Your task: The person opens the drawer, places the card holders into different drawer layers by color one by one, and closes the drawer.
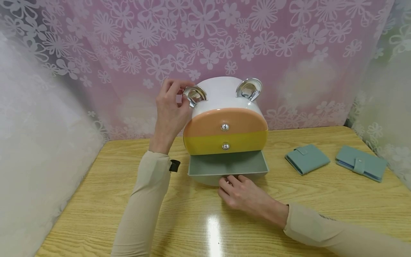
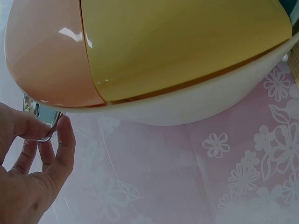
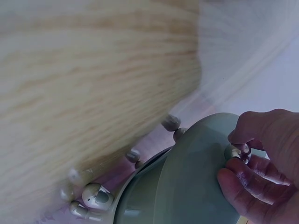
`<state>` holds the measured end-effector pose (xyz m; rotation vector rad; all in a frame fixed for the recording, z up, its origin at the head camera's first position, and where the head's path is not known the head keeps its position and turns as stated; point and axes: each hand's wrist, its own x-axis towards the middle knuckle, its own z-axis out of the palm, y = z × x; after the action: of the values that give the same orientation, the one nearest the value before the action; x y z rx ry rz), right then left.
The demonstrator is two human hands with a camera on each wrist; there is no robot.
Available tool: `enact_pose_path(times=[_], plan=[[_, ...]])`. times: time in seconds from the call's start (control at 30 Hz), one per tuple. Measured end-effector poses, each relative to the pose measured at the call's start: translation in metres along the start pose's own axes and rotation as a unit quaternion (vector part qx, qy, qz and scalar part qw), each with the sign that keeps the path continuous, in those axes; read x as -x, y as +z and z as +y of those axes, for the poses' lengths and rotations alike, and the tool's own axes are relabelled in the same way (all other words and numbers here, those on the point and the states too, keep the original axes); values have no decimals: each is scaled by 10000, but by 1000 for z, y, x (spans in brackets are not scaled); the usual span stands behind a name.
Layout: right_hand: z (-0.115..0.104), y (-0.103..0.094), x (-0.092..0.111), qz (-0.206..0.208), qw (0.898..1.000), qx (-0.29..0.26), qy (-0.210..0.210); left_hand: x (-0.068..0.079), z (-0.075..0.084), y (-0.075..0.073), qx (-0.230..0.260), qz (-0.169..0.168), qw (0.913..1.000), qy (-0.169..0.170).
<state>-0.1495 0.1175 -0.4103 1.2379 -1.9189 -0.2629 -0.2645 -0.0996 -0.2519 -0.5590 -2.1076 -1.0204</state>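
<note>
A rounded white drawer box (image 1: 221, 87) stands on the table, with an orange drawer (image 1: 205, 123) above a yellow drawer (image 1: 205, 144). Its grey-green bottom drawer (image 1: 205, 179) is pulled out toward me. My left hand (image 1: 171, 112) pinches the box's left silver ear (image 1: 200, 92) between thumb and fingers; the left wrist view shows the thumb on one face and fingertips behind. At the front of the bottom drawer, my right hand (image 1: 245, 196) grips a round silver knob (image 3: 235, 152) with thumb and fingers. The right silver ear (image 1: 248, 89) is untouched.
Two blue-green wallets (image 1: 307, 159) (image 1: 362, 162) lie to the right of the box, each with a snap strap. The wooden table (image 1: 106, 200) ends at a pink flowered curtain (image 1: 205, 43) behind the box. In the right wrist view, silver ball feet (image 3: 97, 196) show under the box.
</note>
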Motion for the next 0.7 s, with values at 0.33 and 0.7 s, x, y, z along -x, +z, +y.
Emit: enact_pose_path(times=[0.33,0.7], plan=[[-3,-3,0,190,9998,13,-37,0,0,1,-18,-11,10000,-37],[-8,-8,1,204,9998,-59,5,1,1,0,-30,-19,10000,-27]])
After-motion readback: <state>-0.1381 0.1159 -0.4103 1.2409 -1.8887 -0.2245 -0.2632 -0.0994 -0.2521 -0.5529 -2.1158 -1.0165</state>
